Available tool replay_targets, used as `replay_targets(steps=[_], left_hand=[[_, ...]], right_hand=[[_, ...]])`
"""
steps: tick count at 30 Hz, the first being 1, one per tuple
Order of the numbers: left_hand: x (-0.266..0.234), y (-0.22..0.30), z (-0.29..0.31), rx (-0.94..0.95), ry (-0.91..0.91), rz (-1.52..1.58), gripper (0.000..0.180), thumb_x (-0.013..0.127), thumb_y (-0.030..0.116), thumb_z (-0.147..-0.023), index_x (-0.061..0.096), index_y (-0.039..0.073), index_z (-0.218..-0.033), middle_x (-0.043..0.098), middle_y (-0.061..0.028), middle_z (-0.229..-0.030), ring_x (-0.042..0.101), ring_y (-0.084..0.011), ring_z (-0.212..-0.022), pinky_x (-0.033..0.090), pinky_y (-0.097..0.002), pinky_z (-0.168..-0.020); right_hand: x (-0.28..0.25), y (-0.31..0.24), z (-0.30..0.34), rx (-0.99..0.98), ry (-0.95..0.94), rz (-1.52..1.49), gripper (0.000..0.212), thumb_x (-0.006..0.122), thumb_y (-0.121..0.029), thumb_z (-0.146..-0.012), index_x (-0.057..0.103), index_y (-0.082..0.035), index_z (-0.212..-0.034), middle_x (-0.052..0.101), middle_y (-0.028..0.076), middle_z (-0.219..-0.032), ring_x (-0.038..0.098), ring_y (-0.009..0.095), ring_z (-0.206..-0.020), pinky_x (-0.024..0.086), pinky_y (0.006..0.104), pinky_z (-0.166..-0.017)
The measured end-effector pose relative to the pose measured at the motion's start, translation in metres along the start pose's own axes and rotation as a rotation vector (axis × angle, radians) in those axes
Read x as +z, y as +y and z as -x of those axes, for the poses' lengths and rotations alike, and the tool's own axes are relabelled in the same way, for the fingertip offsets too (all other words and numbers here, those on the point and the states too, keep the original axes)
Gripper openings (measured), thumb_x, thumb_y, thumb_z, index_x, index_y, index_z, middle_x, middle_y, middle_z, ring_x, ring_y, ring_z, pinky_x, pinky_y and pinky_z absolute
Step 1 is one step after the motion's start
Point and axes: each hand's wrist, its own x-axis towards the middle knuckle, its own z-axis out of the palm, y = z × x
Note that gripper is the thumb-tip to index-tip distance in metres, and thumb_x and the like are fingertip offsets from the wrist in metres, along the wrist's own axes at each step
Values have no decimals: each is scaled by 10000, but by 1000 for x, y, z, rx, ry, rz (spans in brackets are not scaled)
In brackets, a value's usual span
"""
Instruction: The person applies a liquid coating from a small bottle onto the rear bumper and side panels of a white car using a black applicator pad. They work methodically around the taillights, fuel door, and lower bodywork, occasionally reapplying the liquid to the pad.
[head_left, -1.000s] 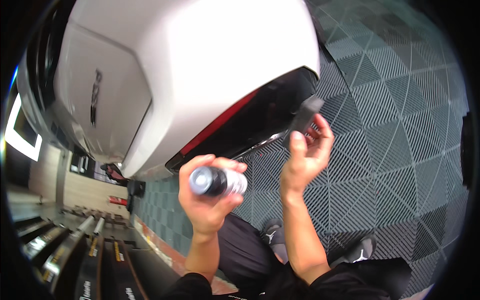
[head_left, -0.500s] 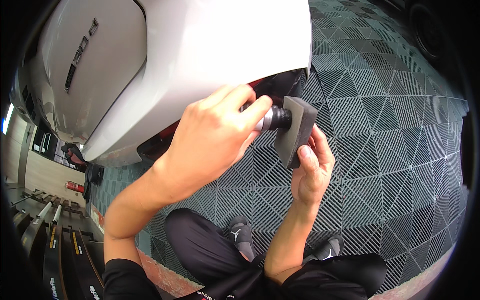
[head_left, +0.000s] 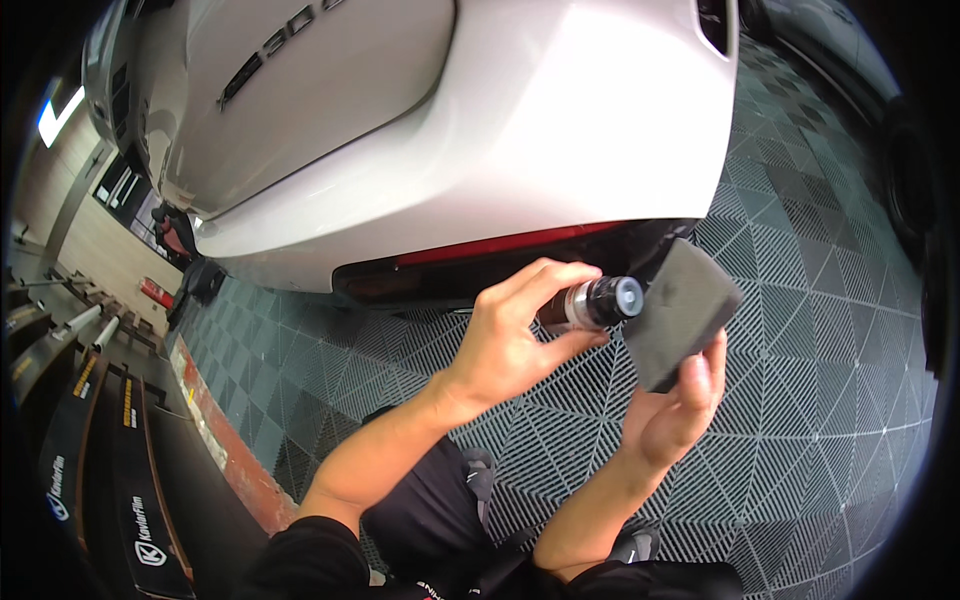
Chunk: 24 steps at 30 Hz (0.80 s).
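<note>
My left hand [head_left: 508,330] is closed around a small dark bottle [head_left: 582,308] with a silvery label band and a black neck. Its round, pale end points right, beside a dark grey sponge block [head_left: 685,312]. That end appears just apart from the sponge's edge. My right hand [head_left: 678,412] grips the block from below, thumb in front and fingers mostly hidden behind. The sponge is tilted, with its broad face turned up toward me. Just beyond both hands is the rear corner of a white car [head_left: 560,160], with a red strip [head_left: 480,243] along its dark lower trim.
Dark ribbed floor tiles [head_left: 800,440] spread beneath and to the right. Long black boxes [head_left: 150,490] lie at the lower left, beside a worn reddish floor edge [head_left: 225,450]. A fire extinguisher [head_left: 157,292] stands at the far left. Another vehicle [head_left: 840,50] is at the upper right.
The bottle's end has come away from the sponge's face and turned toward me. Both hands have shifted right and down in view, and the sponge has tilted to show its broad face.
</note>
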Motion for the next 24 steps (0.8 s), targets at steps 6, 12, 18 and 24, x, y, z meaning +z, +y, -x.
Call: replay_targets(steps=[6,12,18,24], left_hand=[[-24,-5,48,-300,164,409,570,793,-31,-747,495,0,-1232,636,-132,-1105,640,-226,-1058,544,-349,-890],[-53,-10,83,-170,297,476,543,825,64,-737,503,6,-1171,641,-180,-1059,661,-269,-974,542,-390,-846],[-57,-4,82,38,160,509,552,857,116,-717,566,-12,-1168,664,-185,-1062,677,-271,-969,571,-339,-805],[-66,-10,91,99,82,477,608,898,132,-659,542,8,-1135,650,-187,-982,708,-313,-862,606,-394,-746]], right_hand=[[15,20,-23,-110,160,-168,488,542,-225,-945,442,47,-1337,541,189,-1250,585,288,-1088,518,402,-880],[48,33,-96,-691,191,1054,416,720,-139,-777,661,-46,-1178,641,116,-1113,593,247,-1025,484,389,-873],[105,91,-24,-1043,-144,1174,428,734,-124,-626,729,-157,-1053,660,33,-1102,581,207,-992,389,368,-885],[105,71,-50,-1115,-221,1278,474,716,-147,-585,739,-178,-1057,668,36,-1136,586,185,-953,379,367,-904]])
